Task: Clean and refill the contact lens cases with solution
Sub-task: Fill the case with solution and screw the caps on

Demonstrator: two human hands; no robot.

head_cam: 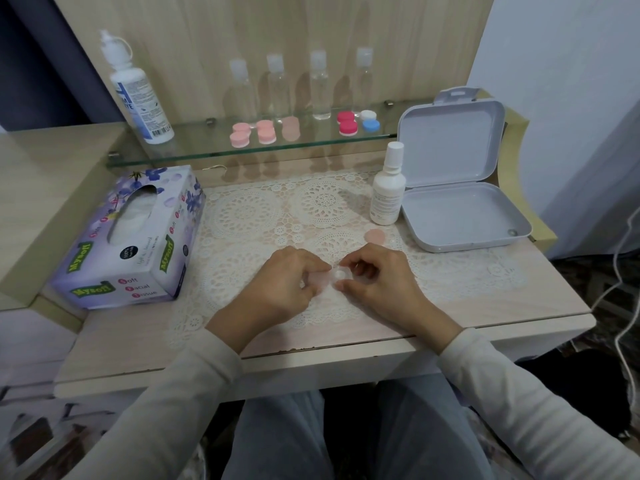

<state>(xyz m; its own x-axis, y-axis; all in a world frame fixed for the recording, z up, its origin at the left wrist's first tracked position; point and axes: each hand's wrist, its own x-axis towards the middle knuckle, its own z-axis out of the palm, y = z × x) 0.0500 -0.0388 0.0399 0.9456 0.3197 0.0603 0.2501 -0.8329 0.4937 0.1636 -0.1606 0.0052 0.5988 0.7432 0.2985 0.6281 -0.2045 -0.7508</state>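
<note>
Grey trousers (346, 427) and two pale sleeves (173, 393) lowest in view, nearest the lens. Ahead of the sleeves, left hand (287, 282) and right hand (375, 280) close together, low over a lace mat (311, 209) on the tabletop (485, 306).

Fingers of both hands curled, fingertips meeting on a small pale lens case (336, 274). Left hand gripping one end; right hand pinching the round white end between thumb and forefinger. Case resting on mat or held just above it: cannot tell. Lid on or off: cannot tell.

Just beyond right hand, loose pink cap (375, 236), flat on mat. Farther beyond, small white bottle (388, 188), upright, capped, just beside an open grey box (460, 209) out past right hand, lid raised.

Well out from left hand, tissue box (138, 237), set askew, tissue showing in slot.

Far beyond both hands, glass shelf (207, 152) against a wood back panel. Beyond left hand, large solution bottle (138, 98), upright. Straight beyond the hands, four clear bottles (320, 88) in a row; in front of them, pink cases (254, 133) in pairs. Beyond right hand, red case (346, 123) with white-and-blue case (370, 120) just beside it.

Far out past right hand, off the tabletop, white cable (621, 271) hanging down.
</note>
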